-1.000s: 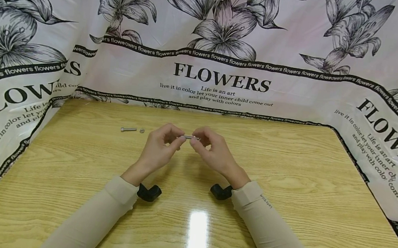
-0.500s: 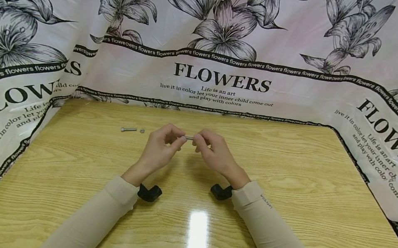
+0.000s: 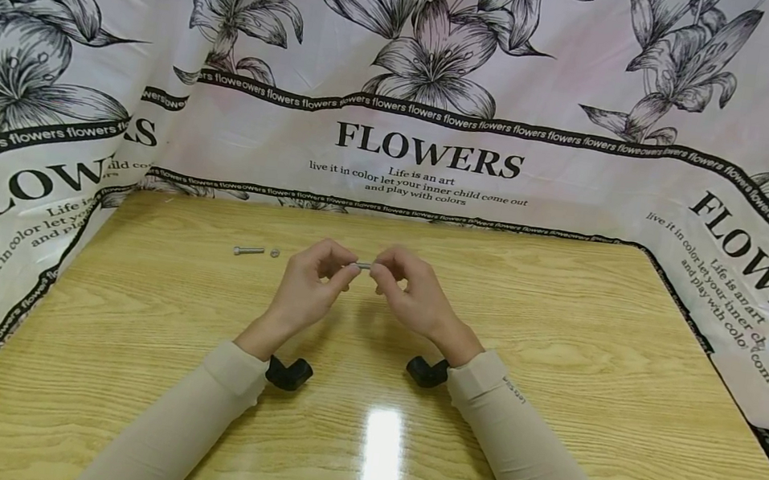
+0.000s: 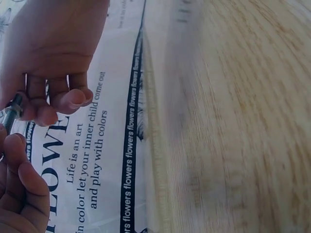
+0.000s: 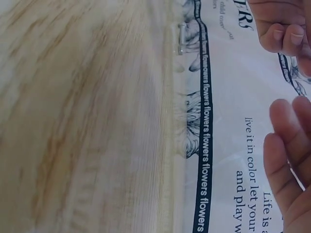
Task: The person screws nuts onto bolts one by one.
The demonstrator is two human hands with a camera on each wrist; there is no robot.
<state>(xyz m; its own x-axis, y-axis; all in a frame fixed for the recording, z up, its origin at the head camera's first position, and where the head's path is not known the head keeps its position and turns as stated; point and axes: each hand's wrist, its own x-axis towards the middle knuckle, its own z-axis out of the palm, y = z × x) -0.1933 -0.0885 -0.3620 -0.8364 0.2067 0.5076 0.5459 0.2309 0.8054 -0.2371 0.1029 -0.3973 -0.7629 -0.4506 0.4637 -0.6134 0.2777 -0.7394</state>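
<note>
Head view: the slim silvery metal bolt [image 3: 364, 266] bridges both hands, long axis running side to side; the left hand [image 3: 306, 282] pinches one end in its fingers, the right hand [image 3: 416, 293] the other, nearer the small grey metal nut [image 4: 15, 110] around its shank

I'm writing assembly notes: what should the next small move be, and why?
Probably the right hand should turn the nut slightly toward the left hand: the left wrist view shows it around the bolt, close to the right hand, with a bare stretch between it and the left hand.
</note>
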